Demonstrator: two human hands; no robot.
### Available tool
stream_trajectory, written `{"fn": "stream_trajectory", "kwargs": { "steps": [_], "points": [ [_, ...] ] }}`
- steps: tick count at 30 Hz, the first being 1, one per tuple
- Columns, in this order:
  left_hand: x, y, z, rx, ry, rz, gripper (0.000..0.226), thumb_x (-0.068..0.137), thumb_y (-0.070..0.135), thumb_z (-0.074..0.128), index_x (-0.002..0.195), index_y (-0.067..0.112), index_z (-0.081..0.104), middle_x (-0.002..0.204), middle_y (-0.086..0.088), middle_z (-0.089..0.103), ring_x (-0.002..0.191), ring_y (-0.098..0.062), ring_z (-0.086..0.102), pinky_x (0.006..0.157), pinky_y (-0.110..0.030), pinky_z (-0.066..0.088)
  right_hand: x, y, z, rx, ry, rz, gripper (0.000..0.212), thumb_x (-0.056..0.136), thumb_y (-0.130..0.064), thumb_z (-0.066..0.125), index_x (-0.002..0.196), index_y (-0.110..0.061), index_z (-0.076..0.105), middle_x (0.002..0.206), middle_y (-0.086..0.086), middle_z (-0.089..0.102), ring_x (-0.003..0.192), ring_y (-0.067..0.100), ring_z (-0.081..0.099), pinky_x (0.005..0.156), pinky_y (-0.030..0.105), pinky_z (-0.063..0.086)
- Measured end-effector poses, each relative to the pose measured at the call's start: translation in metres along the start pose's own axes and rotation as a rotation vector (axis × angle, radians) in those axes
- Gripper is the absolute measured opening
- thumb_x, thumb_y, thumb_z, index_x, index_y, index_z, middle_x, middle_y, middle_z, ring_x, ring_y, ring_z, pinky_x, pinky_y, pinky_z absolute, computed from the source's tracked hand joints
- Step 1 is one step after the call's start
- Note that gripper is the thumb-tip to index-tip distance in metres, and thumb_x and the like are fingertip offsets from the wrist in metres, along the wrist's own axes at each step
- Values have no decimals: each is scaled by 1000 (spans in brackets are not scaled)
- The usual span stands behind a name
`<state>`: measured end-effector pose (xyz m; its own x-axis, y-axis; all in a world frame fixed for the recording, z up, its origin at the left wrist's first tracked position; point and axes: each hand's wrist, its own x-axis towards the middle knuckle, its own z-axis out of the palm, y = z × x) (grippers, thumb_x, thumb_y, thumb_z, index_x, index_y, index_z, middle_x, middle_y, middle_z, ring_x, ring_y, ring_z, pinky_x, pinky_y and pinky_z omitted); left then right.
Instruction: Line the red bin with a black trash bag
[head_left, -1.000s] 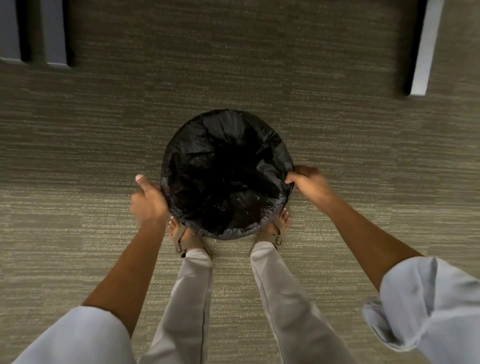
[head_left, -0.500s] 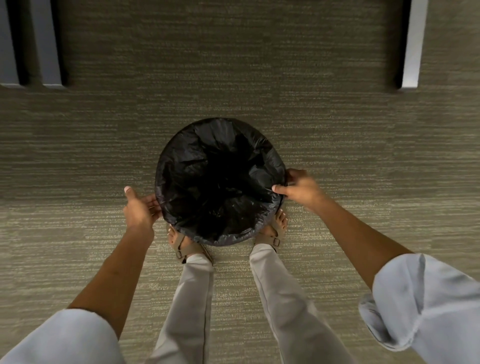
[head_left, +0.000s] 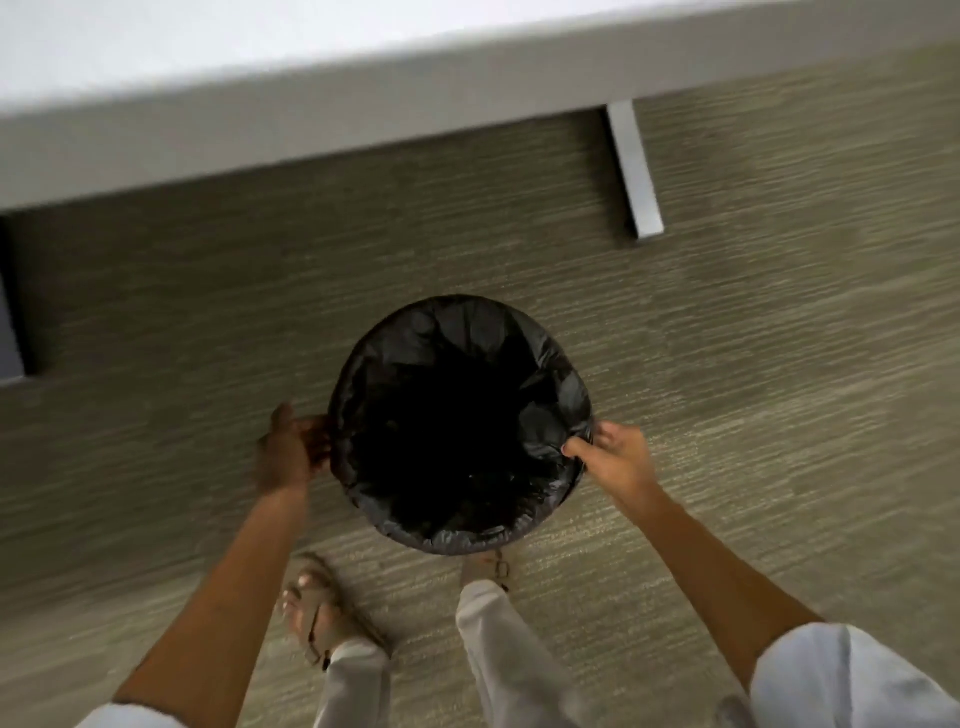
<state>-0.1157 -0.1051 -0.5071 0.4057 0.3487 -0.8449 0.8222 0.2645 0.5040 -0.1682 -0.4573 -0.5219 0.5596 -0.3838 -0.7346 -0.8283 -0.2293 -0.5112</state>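
Note:
A round bin stands on the carpet below me, its whole rim and inside covered by the black trash bag (head_left: 457, 415); no red of the bin shows. My right hand (head_left: 613, 457) pinches the bag's edge at the right side of the rim. My left hand (head_left: 291, 452) is at the left side of the rim, blurred, fingers curled against the bag's outer fold. Whether it grips the plastic is unclear.
A white table top (head_left: 311, 93) spans the upper part of the view, with a grey table leg (head_left: 634, 171) at the right and another dark leg (head_left: 10, 322) at the far left. My sandalled feet (head_left: 317, 613) stand on the striped carpet just behind the bin.
The view has tilted up, so the table top is now seen. My left foot has stepped back and left. Both hands stay at the rim, the right now pinching the bag's edge.

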Motion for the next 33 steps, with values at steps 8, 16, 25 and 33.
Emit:
{"fn": "stream_trajectory", "kwargs": {
  "steps": [8, 16, 25, 33],
  "points": [
    [-28, 54, 116, -44, -230, 101, 57, 100, 50, 32, 132, 6, 50, 131, -19, 59, 118, -31, 57, 101, -40, 37, 21, 7, -73, 378, 196, 71, 15, 77, 3, 77, 87, -9, 75, 79, 1, 80, 78, 16, 76, 71, 28, 61],
    [-36, 38, 151, 144, -229, 96, 64, 98, 57, 33, 137, 9, 50, 139, -15, 57, 128, -28, 52, 105, -43, 32, 65, -2, -96, 665, 447, 221, 13, 80, -4, 77, 75, -9, 66, 74, 6, 65, 60, 15, 55, 53, 27, 46],
    [-41, 5, 133, 289, -277, 109, 65, 98, 57, 31, 142, 11, 45, 137, -12, 56, 119, -25, 52, 99, -47, 40, 112, -21, -89, 1082, 524, 249, 10, 87, -1, 75, 88, -3, 65, 94, 15, 73, 84, 25, 73, 85, 40, 61],
    [-23, 22, 126, 334, -260, 169, 61, 99, 56, 30, 135, 11, 49, 136, -15, 58, 115, -28, 55, 92, -44, 42, 113, -38, -57, 1286, 437, 404, 28, 84, 3, 74, 100, -5, 53, 93, 16, 65, 76, 25, 70, 50, 29, 60]
  ]
}}
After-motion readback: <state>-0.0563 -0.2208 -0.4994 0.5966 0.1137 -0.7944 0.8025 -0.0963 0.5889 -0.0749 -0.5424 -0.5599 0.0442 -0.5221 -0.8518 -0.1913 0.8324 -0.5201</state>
